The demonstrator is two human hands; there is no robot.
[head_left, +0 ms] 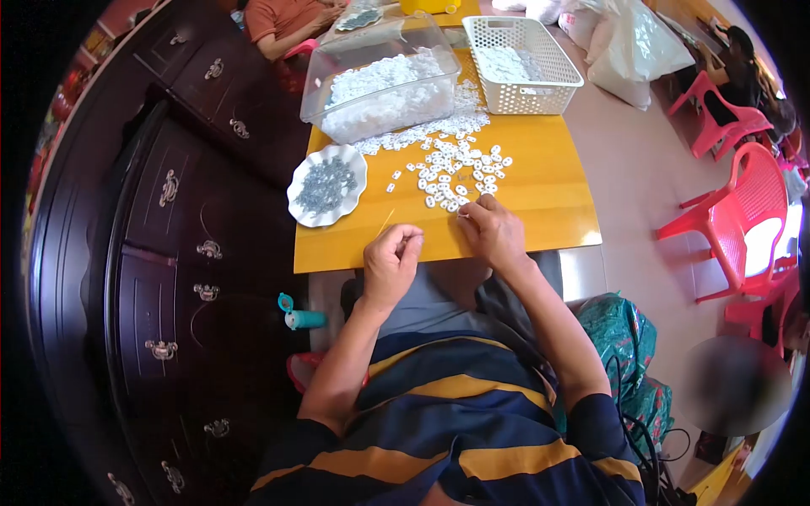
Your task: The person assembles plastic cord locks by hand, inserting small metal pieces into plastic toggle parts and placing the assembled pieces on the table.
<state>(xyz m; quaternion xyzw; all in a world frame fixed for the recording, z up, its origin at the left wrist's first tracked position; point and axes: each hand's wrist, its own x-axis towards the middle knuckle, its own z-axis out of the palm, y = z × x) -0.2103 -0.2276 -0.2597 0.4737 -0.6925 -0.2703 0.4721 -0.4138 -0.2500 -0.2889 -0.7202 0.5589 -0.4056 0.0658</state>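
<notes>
My left hand [392, 263] is curled closed at the table's near edge, with thumb against fingers; whatever it may hold is hidden. Just beyond it shows a thin yellow stick [386, 222]; I cannot tell whether it touches the hand. My right hand [496, 232] pinches a small white piece [462, 215] at the near side of a scatter of white oval pieces with dark holes [440, 179]. To the left, a scalloped white dish [295, 187] holds many small, grey, shiny bits [326, 185].
On the yellow table [548, 181], a clear plastic bin [314, 91] and a white perforated basket [553, 94] hold white pieces. Dark drawers [181, 228] stand left, a red chair [742, 215] right. A person in an orange shirt [283, 18] sits across.
</notes>
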